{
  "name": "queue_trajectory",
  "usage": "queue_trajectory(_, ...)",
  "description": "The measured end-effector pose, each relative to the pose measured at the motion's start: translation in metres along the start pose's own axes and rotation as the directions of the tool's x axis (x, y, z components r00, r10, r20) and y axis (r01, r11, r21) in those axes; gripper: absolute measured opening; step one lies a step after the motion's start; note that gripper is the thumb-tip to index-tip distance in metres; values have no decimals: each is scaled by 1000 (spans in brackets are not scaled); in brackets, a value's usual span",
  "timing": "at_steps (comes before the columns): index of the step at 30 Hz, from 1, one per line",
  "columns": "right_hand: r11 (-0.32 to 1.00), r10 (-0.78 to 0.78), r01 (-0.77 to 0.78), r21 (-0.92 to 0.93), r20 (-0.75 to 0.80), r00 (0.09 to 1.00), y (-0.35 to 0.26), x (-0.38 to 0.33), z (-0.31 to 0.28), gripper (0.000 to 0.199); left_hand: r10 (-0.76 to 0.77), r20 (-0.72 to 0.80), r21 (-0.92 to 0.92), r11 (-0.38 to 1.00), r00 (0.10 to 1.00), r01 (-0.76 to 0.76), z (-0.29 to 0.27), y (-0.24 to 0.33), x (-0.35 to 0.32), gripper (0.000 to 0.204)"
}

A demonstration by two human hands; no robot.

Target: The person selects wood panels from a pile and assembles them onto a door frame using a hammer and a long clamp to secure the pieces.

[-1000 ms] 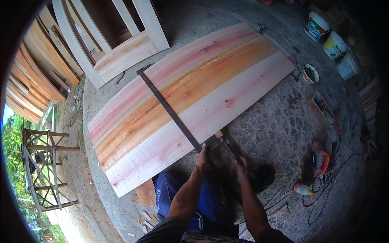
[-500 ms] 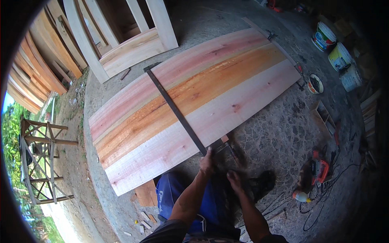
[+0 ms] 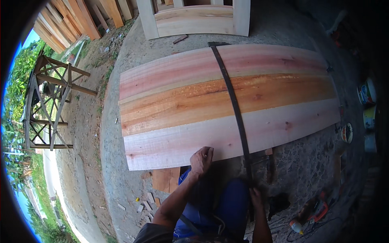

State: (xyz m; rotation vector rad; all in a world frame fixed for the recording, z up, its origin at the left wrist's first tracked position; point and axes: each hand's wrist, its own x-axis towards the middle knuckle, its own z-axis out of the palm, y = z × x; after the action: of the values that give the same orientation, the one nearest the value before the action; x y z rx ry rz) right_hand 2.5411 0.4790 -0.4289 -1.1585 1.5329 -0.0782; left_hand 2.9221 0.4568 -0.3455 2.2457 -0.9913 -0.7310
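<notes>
A wide panel of joined boards (image 3: 182, 117), pink, orange and pale, lies in front of me. Across it runs a dark metal bar clamp (image 3: 231, 91), one jaw hooked over the far edge. The clamp's bar reaches past the near edge, where its screw end (image 3: 259, 158) sits in shadow. My right hand (image 3: 256, 198) is closed at the bar's lower end, its fingers partly hidden in the dim light. Over the panel's near edge, left of the clamp, my left hand (image 3: 201, 161) has its fingers curled together; whatever they hold, if anything, is hidden.
A wooden frame (image 3: 194, 26) stands beyond the panel. To the right are buckets (image 3: 366, 91), a bowl (image 3: 347, 133), a red power tool (image 3: 320, 211) with cables and a glue bottle (image 3: 296, 227). Wood offcuts (image 3: 148, 200) lie near my knees. Planks (image 3: 71, 20) lean at far left.
My view has turned, so the panel lies more level. My left hand has left the clamp and moved left along the near edge. My right hand has come to the bar's lower end.
</notes>
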Motion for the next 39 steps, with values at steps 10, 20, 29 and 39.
queue_trajectory(10, 976, 218, -217, -25, 10, 976, -33, -14, -4, 67, 96, 311, -196, 980, 946, -35, 16, -12, -7, 29)
queue_trajectory(20, 980, 73, -90, 176, 101, 992, -16, -3, -8, 38, -158, 786, -601, 36, 598, 799, 181, 55, -44, 45)
queue_trajectory(29, 993, 51, -56, 105, 53, 997, 13, 5, -2, 51, -380, 739, -531, 177, 556, 828, 177, 84, -39, 46)
queue_trajectory(39, 1000, -27, 27, -11, -26, 999, -6, -2, -3, 57, -320, 594, -728, 176, 738, 662, 205, 80, -45, 49)
